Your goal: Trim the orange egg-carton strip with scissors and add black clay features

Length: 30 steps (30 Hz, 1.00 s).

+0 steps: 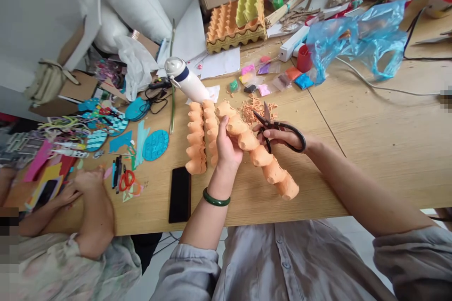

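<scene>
Your left hand (226, 143) grips the orange egg-carton strip (261, 156) above the bench (318, 188) near its front edge; your right hand (277, 135) holds open black-handled scissors (294, 138). A slipping strip could bring the blades onto your left fingers (223, 127).

The light wood table (384, 150) carries a black smartphone (180, 194), a strip of orange egg-carton cups (196, 138), orange cardboard shavings (256, 110), teal foam cutouts (155, 145), stacked egg trays (235, 28), a white power strip (293, 43) and a crumpled blue plastic bag (360, 40).
</scene>
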Each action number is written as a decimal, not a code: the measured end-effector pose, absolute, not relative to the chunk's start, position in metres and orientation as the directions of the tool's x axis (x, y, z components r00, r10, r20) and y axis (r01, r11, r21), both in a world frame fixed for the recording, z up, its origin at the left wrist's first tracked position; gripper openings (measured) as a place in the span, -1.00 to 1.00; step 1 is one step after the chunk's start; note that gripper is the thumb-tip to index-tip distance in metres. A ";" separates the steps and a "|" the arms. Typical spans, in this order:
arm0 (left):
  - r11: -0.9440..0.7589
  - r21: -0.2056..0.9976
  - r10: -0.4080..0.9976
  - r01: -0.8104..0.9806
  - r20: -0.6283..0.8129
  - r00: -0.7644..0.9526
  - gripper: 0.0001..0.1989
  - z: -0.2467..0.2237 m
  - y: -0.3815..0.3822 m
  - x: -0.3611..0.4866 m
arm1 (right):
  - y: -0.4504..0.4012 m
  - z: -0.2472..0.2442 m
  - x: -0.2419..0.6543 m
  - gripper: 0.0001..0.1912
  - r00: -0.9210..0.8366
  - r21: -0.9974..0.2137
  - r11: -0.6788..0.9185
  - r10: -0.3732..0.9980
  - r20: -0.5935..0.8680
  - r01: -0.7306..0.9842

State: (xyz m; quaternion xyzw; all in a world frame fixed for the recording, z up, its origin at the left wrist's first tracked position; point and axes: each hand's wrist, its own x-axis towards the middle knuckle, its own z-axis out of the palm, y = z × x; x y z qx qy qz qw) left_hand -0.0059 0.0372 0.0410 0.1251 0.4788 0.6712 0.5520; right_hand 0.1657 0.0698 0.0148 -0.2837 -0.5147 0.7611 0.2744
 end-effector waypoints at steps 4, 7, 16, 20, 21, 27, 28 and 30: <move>-0.033 0.795 0.908 -0.606 -0.230 -0.351 -0.79 0.039 0.048 0.003 | 0.060 0.011 0.165 -0.58 -0.646 -0.988 -0.124 0.762 -0.033 -0.096; 0.027 0.836 0.918 -0.548 -0.238 -0.317 -0.82 0.037 0.054 0.004 | 0.056 0.012 0.163 -0.48 -0.595 -0.994 -0.064 0.804 0.000 -0.087; 0.093 0.954 0.927 -0.286 -0.188 -0.325 -0.62 0.033 0.062 -0.001 | 0.053 0.016 0.160 -0.44 -0.530 -0.998 -0.009 0.848 0.027 -0.066; 0.078 0.963 0.952 -0.258 -0.149 -0.269 -0.47 0.034 0.057 0.001 | 0.054 0.013 0.158 -0.44 -0.510 -0.993 -0.026 0.859 0.034 -0.111; 0.081 0.962 0.962 -0.259 -0.144 -0.231 -0.47 0.035 0.055 -0.001 | 0.055 0.011 0.158 -0.44 -0.503 -0.992 -0.028 0.863 0.038 -0.123; 0.136 0.933 0.952 -0.332 -0.216 -0.216 -0.68 0.037 0.054 -0.014 | 0.057 0.006 0.156 -0.49 -0.460 -0.972 -0.120 0.888 -0.014 -0.202; 0.140 0.926 0.940 -0.350 -0.235 -0.247 -0.70 0.036 0.055 -0.014 | 0.057 0.006 0.156 -0.51 -0.460 -0.964 -0.149 0.887 -0.033 -0.219; 0.170 0.902 0.924 -0.398 -0.286 -0.253 -0.71 0.034 0.056 -0.014 | 0.057 0.007 0.156 -0.55 -0.467 -0.945 -0.213 0.881 -0.076 -0.247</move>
